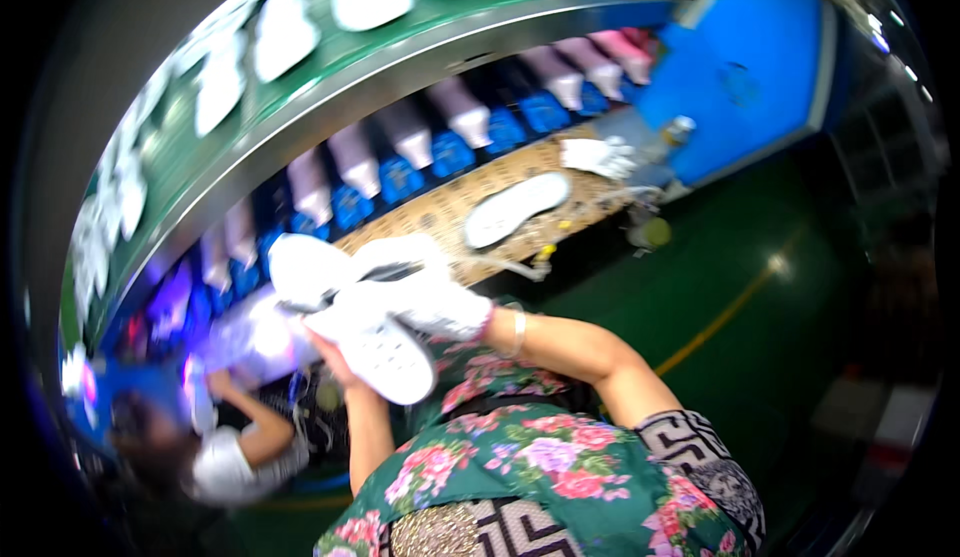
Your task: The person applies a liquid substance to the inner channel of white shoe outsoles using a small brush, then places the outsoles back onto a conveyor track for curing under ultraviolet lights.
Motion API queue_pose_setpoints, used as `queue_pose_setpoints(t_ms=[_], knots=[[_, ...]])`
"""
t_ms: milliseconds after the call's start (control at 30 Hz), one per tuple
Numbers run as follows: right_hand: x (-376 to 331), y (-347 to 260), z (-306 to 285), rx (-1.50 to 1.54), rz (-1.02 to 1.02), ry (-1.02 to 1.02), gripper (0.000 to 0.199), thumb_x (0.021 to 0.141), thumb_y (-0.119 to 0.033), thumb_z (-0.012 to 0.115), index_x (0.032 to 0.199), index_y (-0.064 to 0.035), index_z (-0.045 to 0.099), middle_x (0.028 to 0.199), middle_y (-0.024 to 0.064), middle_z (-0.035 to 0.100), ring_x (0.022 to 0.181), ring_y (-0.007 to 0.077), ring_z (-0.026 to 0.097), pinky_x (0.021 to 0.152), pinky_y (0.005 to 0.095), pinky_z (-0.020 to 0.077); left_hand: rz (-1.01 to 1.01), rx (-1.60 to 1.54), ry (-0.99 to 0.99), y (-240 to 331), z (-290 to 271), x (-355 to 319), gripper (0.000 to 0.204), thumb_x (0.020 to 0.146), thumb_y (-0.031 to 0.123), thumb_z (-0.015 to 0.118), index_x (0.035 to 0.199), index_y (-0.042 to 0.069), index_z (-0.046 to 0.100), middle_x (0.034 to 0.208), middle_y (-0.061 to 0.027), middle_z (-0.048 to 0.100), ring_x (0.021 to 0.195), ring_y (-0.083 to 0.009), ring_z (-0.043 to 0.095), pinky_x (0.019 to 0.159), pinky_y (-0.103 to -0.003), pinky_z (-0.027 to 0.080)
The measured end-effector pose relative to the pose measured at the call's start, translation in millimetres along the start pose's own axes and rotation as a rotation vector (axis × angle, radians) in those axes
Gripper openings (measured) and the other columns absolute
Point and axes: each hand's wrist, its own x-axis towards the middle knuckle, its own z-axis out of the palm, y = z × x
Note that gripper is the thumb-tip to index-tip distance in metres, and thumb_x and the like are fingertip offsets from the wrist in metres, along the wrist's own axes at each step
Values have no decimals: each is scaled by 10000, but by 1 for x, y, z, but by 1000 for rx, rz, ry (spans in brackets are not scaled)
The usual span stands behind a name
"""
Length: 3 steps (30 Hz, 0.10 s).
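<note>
In front of me a white shoe (388, 355) with small holes is tilted toward me. My left hand (338, 359) is bare and closed round its left side. My right hand (440, 305), in a white glove, is closed against the same shoe from the right; its fingertips blur into the white. Just beyond, a second white shoe-shaped piece (308, 265) touches the held shoe. Motion blur hides whether the two pieces are joined. On the speckled bench (440, 212) to the right lies a flat white sole (517, 209).
White gloves (598, 157) lie at the bench's right end beside a clear bottle (678, 132). Behind runs a row of pinkish, white-tipped shapes (460, 112) above blue holders. White shoe parts (285, 32) rest on a green belt (400, 42). A co-worker (235, 457) sits at left.
</note>
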Motion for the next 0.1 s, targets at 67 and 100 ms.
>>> queue_pose_setpoints(t_ms=[67,100], knots=[[10,39,8,391,-144,-35,305,852,-190,731,1116,-62,650,1110,85,621,994,173,563,848,371,474,61,68,255,-3,18,15,862,928,750,357,1534,137,323,1509,-79,441,1366,-306,430,1155,-466,337],[19,71,13,760,-291,-120,461,891,-291,692,1287,-93,563,1310,119,527,1193,244,469,975,487,385,109,84,303,13,8,-2,862,928,750,357,1534,137,323,1509,-79,441,1366,-306,430,1155,-466,337]])
